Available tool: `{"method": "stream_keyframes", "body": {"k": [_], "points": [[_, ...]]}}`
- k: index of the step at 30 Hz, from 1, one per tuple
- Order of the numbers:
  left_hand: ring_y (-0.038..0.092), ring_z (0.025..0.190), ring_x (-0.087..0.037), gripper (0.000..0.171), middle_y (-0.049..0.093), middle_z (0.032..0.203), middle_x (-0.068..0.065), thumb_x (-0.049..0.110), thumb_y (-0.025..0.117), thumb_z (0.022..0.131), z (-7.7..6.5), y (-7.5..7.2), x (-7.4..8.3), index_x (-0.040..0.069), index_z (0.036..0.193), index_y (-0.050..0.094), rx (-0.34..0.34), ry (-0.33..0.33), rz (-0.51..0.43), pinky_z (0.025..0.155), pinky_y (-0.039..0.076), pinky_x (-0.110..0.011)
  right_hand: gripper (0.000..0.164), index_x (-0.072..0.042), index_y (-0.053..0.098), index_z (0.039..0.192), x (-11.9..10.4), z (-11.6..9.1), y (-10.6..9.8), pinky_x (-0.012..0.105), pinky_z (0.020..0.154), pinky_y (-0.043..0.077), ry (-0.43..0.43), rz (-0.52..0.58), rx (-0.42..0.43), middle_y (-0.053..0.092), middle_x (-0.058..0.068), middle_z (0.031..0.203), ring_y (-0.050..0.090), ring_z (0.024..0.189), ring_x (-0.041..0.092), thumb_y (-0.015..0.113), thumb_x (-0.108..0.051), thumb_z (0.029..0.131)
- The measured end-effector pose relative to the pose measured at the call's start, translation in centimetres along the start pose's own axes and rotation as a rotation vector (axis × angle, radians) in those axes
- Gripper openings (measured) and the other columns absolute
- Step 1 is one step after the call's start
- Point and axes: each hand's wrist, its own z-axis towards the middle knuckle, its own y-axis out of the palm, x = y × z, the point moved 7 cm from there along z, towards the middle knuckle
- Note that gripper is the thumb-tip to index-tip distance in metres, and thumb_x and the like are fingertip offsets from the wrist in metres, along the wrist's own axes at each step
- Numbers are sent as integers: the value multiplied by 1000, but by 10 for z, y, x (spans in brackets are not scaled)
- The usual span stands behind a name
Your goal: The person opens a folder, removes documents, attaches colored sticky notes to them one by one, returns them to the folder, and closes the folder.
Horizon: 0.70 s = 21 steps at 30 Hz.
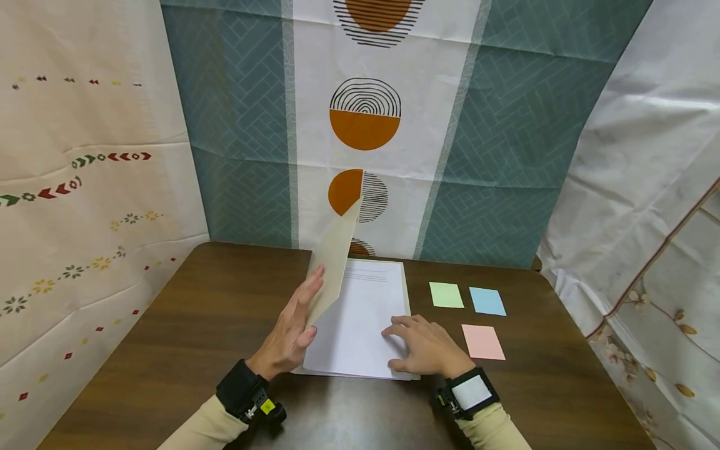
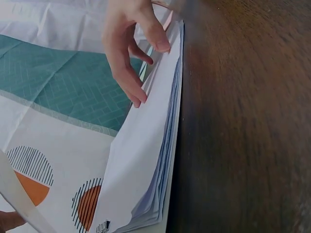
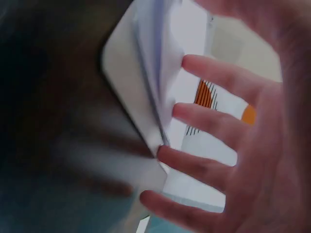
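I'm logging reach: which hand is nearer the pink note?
Right: the right hand is just left of the pink note; the left hand is farther left, at the raised cover.

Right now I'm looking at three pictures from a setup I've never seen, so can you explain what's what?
There's no robot here, just a person's two bare hands. The wide picture comes from a head camera looking forward and down; the two closer ones come from cameras worn on the left and right wrists.

On the brown table lies an open folder of white papers, with green, blue and pink notes to its right.

The left hand is against the folder's raised cream cover. The right hand, fingers spread, is at the papers' right side, gripping nothing that I can see.
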Motion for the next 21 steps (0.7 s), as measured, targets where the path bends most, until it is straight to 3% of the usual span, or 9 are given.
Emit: {"method": "stream_keyframes", "body": {"k": [7, 10, 14, 17, 21], "points": [[34, 151, -40, 76, 30, 160, -32, 56, 23, 103, 2, -2, 1, -2, 152, 27, 24, 16, 12, 127, 21, -41, 53, -32, 67, 124, 0, 1, 2, 49, 89, 53, 13, 0, -24, 59, 3, 146, 57, 127, 27, 81, -48, 76], [35, 150, -43, 73, 28, 158, -36, 55, 28, 103, 4, -8, 3, 0, 152, 27, 74, 44, 21, 120, 32, -58, 53, -31, 67, 124, 0, 1, 1, 50, 90, 53, 15, 6, -27, 59, 3, 146, 57, 127, 28, 82, -48, 76], [31, 151, -47, 65, 25, 158, -38, 47, 37, 101, 4, -19, 5, 12, 156, 27, 151, 88, 58, 110, 33, -74, 53, -31, 67, 124, -1, 1, 2, 50, 92, 53, 15, 6, -23, 59, 3, 146, 57, 127, 28, 82, -48, 76], [26, 153, -48, 64, 22, 159, -39, 37, 42, 99, 6, -28, 11, 22, 159, 26, 198, 152, 102, 120, 26, -68, 52, -31, 68, 124, -1, 1, 2, 51, 93, 52, 21, 9, -21, 59, 3, 146, 57, 128, 29, 82, -47, 76], [20, 154, -50, 65, 20, 162, -35, 25, 43, 96, 11, -40, 23, 21, 159, 29, 257, 276, 120, 127, 15, -58, 51, -31, 68, 123, -1, 1, 1, 51, 92, 52, 26, 15, -16, 59, 3, 146, 58, 127, 29, 81, -46, 76]]}}
